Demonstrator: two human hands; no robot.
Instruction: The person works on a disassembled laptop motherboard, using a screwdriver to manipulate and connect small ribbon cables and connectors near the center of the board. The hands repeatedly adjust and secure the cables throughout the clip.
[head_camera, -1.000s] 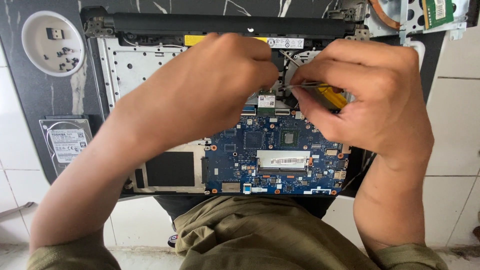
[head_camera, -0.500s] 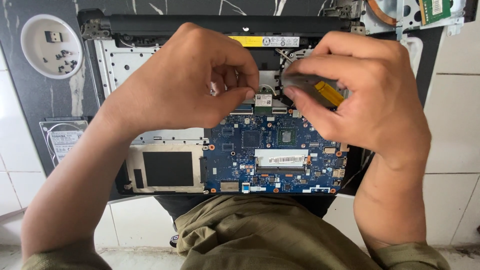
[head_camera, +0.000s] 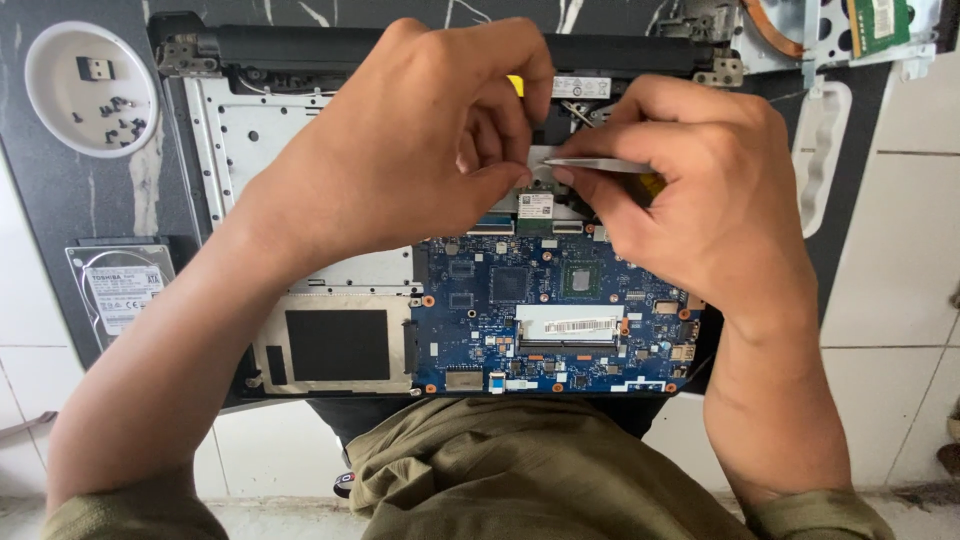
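Above the blue motherboard (head_camera: 545, 315) of an opened laptop (head_camera: 300, 140), the right hand (head_camera: 700, 215) pinches metal tweezers (head_camera: 595, 163), their tip at a small white-labelled card (head_camera: 536, 206). Just beside it, the left hand (head_camera: 420, 140) has its fingertips closed together at the same card.

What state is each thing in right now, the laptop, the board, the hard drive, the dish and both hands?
Laptop: opened up, insides bare.
Circuit board: exposed, seated in the case.
Hard drive: out, lying flat beside the laptop.
White dish: holding small dark screws.
Left hand: fingers pinched at the board's top edge.
Right hand: gripping a metal tool.
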